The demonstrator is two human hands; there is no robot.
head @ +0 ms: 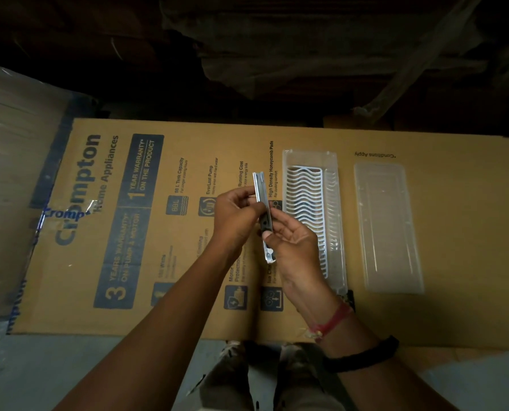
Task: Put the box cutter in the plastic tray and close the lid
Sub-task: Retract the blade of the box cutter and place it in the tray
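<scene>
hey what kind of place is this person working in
Probably a storeroom or home storage corner, not a proper workbench. The work surface is a flattened Crompton appliance carton laid over a bare floor, and dark cloth-covered bundles are piled behind it.

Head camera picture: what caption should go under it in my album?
Both hands, left and right, hold the box cutter beside the open plastic tray; lid lies apart.
</scene>
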